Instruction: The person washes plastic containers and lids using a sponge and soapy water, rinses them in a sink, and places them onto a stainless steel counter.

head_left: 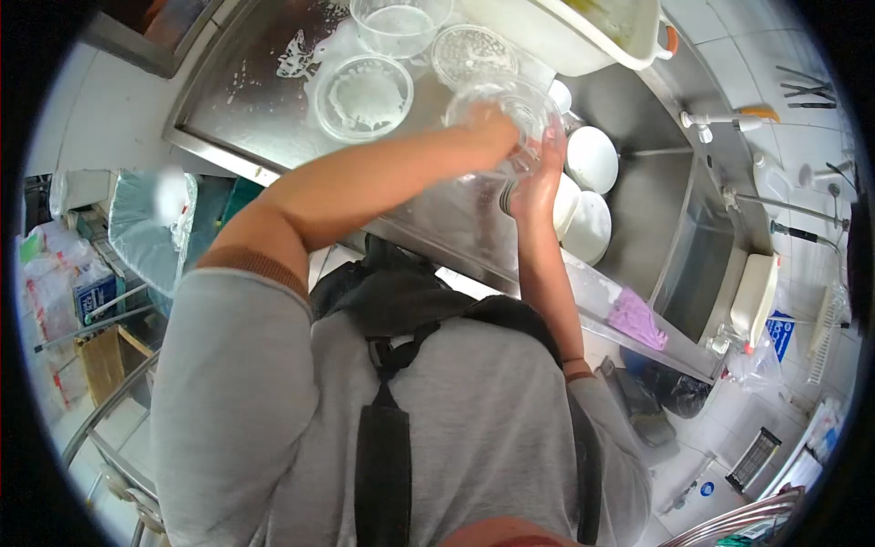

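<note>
A round clear plastic container (465,94) is tilted between my two hands above the edge of the metal counter. My right hand (538,187) grips its side from outside, fingers up along the wall. Inside the container is my left hand (492,135), its fingers closed and partly blurred; whatever they hold is hidden. Close by on the counter sit a soapy clear tub (365,98), a second clear tub (399,32) and a round foam-covered clear piece (474,56). Just right of my right hand, white bowls (592,159) stand in the sink.
A large white basin (570,41) with yellowish liquid stands at the back. The metal sink (638,173) lies to the right, with a purple cloth (638,319) on its front edge. Taps (729,118) project from the tiled wall. A lined bin (150,223) stands at left.
</note>
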{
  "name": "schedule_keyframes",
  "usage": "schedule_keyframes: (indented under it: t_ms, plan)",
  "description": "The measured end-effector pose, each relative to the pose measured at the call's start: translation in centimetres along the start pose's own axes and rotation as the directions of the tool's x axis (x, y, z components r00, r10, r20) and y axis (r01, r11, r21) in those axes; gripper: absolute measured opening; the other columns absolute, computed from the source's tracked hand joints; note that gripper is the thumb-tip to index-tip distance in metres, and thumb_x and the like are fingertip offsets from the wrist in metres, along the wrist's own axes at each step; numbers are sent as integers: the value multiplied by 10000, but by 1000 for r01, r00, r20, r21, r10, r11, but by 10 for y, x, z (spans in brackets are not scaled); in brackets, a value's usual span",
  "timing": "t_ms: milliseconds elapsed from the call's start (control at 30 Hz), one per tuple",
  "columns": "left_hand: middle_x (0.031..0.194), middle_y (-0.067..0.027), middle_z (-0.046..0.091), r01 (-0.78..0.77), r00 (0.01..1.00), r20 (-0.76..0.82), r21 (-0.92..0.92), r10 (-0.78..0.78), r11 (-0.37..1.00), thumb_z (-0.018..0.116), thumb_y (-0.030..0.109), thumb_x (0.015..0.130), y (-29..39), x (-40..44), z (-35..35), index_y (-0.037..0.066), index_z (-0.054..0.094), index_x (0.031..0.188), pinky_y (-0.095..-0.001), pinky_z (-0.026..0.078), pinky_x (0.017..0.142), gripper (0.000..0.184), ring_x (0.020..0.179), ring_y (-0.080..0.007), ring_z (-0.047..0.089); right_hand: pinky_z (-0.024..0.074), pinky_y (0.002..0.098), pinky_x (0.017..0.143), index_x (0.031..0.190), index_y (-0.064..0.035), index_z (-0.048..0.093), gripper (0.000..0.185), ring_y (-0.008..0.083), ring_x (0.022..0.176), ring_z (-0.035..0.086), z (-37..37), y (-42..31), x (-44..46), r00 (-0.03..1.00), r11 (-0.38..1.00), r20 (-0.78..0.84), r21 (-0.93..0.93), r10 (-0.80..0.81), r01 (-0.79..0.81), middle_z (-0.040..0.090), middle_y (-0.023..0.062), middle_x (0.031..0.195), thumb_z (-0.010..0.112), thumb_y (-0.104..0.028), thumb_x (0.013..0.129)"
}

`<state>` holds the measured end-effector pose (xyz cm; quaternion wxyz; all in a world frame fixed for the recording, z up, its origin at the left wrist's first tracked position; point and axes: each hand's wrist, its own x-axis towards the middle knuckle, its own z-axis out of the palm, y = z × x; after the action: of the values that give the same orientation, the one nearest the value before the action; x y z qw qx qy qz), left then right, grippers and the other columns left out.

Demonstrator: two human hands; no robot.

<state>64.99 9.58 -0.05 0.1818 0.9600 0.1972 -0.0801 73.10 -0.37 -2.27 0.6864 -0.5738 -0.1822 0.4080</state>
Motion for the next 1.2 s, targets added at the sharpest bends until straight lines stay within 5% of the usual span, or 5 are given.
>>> schedule_keyframes:
  t_ms: [233,367,467,533,1200]
  plan:
    - [907,-153,652,-92,806,-577,102,134,991,593,112,754,-9,0,21,-37,644,975,-455,483,725,272,968,-311,612,387,371,951,1384,-78,351,566,228,1131,464,7,-7,-3,988,989,54,-30,-144,146,452,110,1305,525,-369,930]
    - [1050,-171,653,37,986,-165,367,25,930,560,104,776,-2,-17,-9,45,654,1093,-483,417,898,336,1038,-357,586,395,359,949,1336,-65,424,523,211,1093,472,27,-19,-3,876,782,113,-409,-468,470,471,107,1274,516,-384,933]
    - [1129,-190,616,315,943,180,-225,-278,922,485,105,850,17,-15,10,-21,616,1117,-424,414,942,323,1148,-322,531,268,351,1051,1320,-31,447,519,222,1227,394,27,-16,2,907,861,86,-288,-413,420,453,114,1326,527,-357,924]
    - [1195,-212,586,-377,806,-520,-819,-282,433,456,160,874,20,-17,42,0,577,1179,-419,383,991,365,1203,-339,490,301,352,1022,1303,-29,471,498,213,1182,420,24,-12,6,952,938,46,-164,-302,305,471,107,1300,515,-352,928]
    - [856,-128,665,-230,871,-491,-420,-7,878,650,56,679,-3,-69,39,126,592,1124,-461,505,674,454,857,-341,639,395,428,1019,1427,-44,282,929,340,1212,488,-6,-19,13,815,968,529,-66,239,-242,492,169,1316,770,-415,730]
